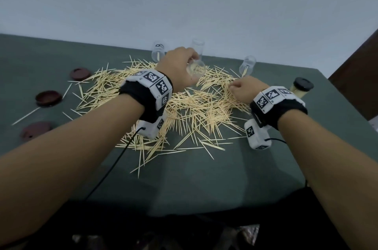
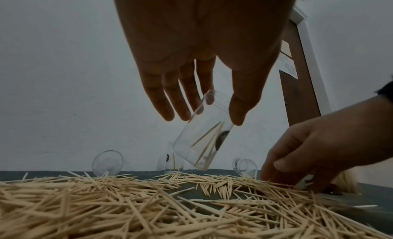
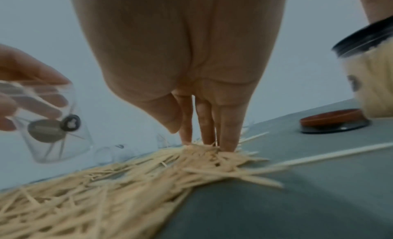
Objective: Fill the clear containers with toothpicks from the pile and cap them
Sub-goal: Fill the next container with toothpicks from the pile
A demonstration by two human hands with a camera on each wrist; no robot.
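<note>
Along the far edge of the dark green table (image 1: 225,178), three clear containers (image 1: 248,65) wait uncapped behind the toothpick pile (image 1: 190,110); bare cloth stays free toward the near edge. The left hand (image 1: 180,63) grips a fourth, tilted container (image 1: 195,69) holding a few toothpicks. The right hand (image 1: 244,89) presses its fingertips (image 3: 228,141) into the pile's right side, seemingly gathering sticks. Three round maroon caps (image 1: 48,97) lie near the left edge; one capped, full container (image 1: 300,89) stands at the right edge.
</note>
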